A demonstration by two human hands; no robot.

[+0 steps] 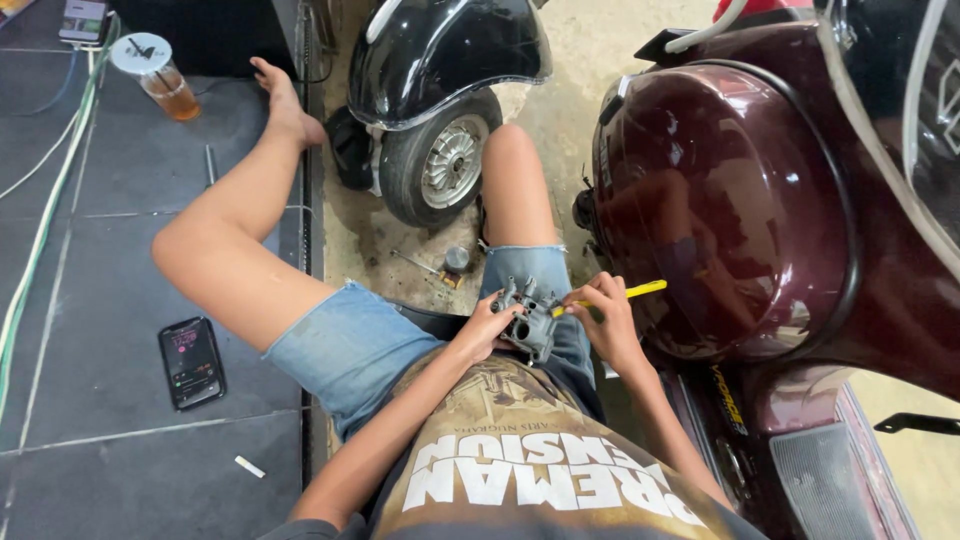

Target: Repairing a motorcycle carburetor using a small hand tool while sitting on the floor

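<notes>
1. The left hand (483, 330) is curled around the left side of a small grey metal carburetor (530, 318) and holds it tight.
2. The right hand (600, 318) is closed around a screwdriver with a yellow handle (640, 290). The yellow end sticks out to the right, past the fingers.
3. The tip of the screwdriver points at the carburetor. The fingers hide the spot where they meet.
4. The carburetor sits in the air just above the person's lap, over the right leg in blue jean shorts (350, 345).
5. A dark red scooter (740, 190) stands just beside the right hand. Its shiny round side is very near the yellow handle.
6. A black scooter's back part with a small wheel (445, 160) is in front of the knees.
7. A small metal part (457, 260) lies on the dirty ground between the legs.
8. A black phone (190, 362) lies on the dark tile floor (110, 300) near the left leg.
9. A cup of brown drink with a white lid (158, 75) stands far off by the left foot.
10. A small white cigarette (249, 466) lies on the floor near the left arm.
</notes>
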